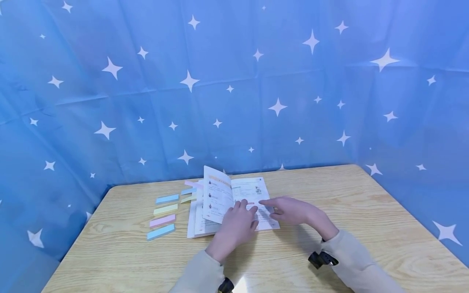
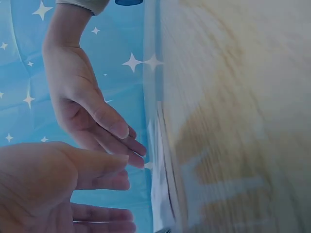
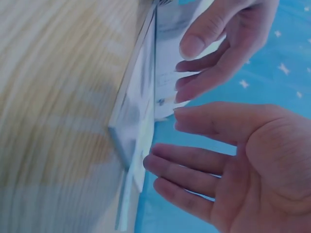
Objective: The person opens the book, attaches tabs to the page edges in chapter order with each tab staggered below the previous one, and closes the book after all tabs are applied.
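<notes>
An open book [image 1: 250, 185] lies on the table, and one leaf [image 1: 216, 195] on its left side stands partly raised. My left hand [image 1: 238, 224] is over the lower middle of the book, beside the raised leaf, with fingers extended and nothing in its grasp. To its right, my right hand [image 1: 291, 209] reaches over the right page, its index finger pointing left. In the right wrist view the fingers of my right hand [image 3: 204, 167] are loosely spread and hold nothing. Both my left hand [image 2: 63, 184] and the book's edge [image 2: 167, 179] show in the left wrist view.
Left of the book, blue [image 1: 167, 199], yellow [image 1: 165, 209] and pink [image 1: 162, 220] paper strips lie in a column, with another blue strip [image 1: 161, 232] nearest me. Coloured tabs [image 1: 193, 184] stick out at the book's left edge. A starry blue curtain [image 1: 234, 101] hangs behind the wooden table [image 1: 366, 203].
</notes>
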Motion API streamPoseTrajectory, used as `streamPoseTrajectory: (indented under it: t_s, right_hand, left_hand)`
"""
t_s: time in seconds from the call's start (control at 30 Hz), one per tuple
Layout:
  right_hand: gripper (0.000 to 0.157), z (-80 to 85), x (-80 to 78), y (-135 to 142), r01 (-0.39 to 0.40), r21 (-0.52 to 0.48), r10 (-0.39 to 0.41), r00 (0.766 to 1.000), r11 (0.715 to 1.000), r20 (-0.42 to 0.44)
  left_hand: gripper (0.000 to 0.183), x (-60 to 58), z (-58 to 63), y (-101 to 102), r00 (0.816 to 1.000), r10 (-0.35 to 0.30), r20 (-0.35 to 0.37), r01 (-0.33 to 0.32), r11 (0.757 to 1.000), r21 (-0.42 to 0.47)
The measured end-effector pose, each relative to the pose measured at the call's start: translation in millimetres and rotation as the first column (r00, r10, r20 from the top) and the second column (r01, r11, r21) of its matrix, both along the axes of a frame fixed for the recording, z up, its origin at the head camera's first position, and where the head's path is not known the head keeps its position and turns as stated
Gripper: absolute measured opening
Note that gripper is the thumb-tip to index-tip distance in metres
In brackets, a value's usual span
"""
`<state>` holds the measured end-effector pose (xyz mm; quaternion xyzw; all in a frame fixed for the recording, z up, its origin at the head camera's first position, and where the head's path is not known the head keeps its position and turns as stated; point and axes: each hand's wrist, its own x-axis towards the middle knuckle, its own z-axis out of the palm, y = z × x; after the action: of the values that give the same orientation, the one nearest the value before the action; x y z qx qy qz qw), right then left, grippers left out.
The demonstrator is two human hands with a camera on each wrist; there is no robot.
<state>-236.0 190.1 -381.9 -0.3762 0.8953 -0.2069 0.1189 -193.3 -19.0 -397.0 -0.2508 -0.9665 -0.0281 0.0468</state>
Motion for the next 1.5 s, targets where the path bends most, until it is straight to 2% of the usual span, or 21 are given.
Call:
streamPoseTrajectory:
  t_s: [0.13,0.27,0.4,0.6,0.83,1.03,1.23,1.37,1.5]
  right_hand:
    - [0.041,5.2,4.5,-8.6,-0.008,-0.028,0.005,0.995,1.0,-0.095]
    - [0.039,9.7,8.8,-17.9,-0.012,-0.06,0.001,0.984,0.998,-0.177]
    - [0.039,10.3,14.3,-27.2,-0.02,-0.069,0.004,0.976,0.997,-0.218]
    - [0.041,10.0,21.0,-43.3,0.018,-0.06,-0.03,0.98,0.998,-0.198]
    - [0.048,10.0,22.5,-66.3,0.027,-0.004,-0.027,0.996,1.0,-0.087]
    - [0.052,9.4,24.2,-81.1,0.033,0.064,-0.032,0.999,0.997,-0.019]
    - [0.055,7.3,24.5,-95.6,0.029,0.137,-0.031,0.999,0.99,0.013]
    - [0.061,4.9,23.6,-104.8,0.052,0.173,-0.053,0.999,0.983,-0.001]
    - [0.071,1.2,22.0,-113.0,0.088,0.193,-0.082,0.996,0.977,-0.038]
  left_hand:
    - [0.035,6.6,2.9,-8.7,0.997,0.01,-0.076,-0.006,0.999,0.049]
    - [0.033,12.3,3.3,-16.9,0.993,0.027,-0.112,-0.018,0.997,0.081]
    - [0.031,15.0,1.0,-25.6,0.989,0.051,-0.141,-0.034,0.993,0.117]
    - [0.026,14.1,-5.6,-39.2,0.984,0.1,-0.146,-0.067,0.974,0.218]
    - [0.023,16.6,-6.8,-61.9,0.975,0.172,-0.139,-0.134,0.96,0.247]
    - [0.026,19.2,-5.2,-82.6,0.969,0.24,-0.06,-0.215,0.935,0.281]
    - [0.027,22.1,-6.9,-101.9,0.956,0.291,0.041,-0.29,0.91,0.295]
    - [0.025,24.3,-7.3,-111.9,0.944,0.312,0.109,-0.33,0.9,0.284]
    - [0.029,26.1,-7.6,-118.0,0.938,0.31,0.156,-0.342,0.901,0.266]
